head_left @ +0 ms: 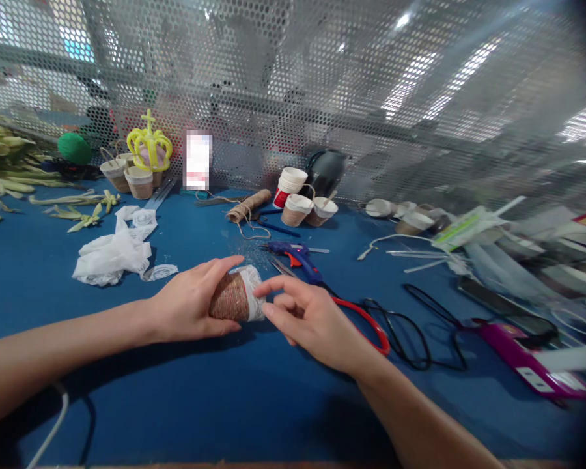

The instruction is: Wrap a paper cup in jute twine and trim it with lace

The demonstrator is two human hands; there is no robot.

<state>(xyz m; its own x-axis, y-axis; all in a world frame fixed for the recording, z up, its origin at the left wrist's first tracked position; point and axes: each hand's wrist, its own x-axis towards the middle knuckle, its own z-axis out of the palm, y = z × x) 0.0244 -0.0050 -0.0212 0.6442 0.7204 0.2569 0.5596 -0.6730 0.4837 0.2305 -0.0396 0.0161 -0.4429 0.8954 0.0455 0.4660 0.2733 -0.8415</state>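
My left hand is wrapped round a small twine-covered cup, which lies on its side with its rim to the right. White lace trim runs around the rim end of the cup. My right hand has its index finger and thumb at the lace edge, the other fingers curled in. Just beyond the right hand are a blue glue gun and scissors with red handles, partly hidden by that hand. A loose heap of white lace lies left of the cup.
Several finished small baskets and a roll of twine stand at the back. A yellow crown-shaped piece is at back left, near a lit phone screen. Black cord and a purple device lie at right.
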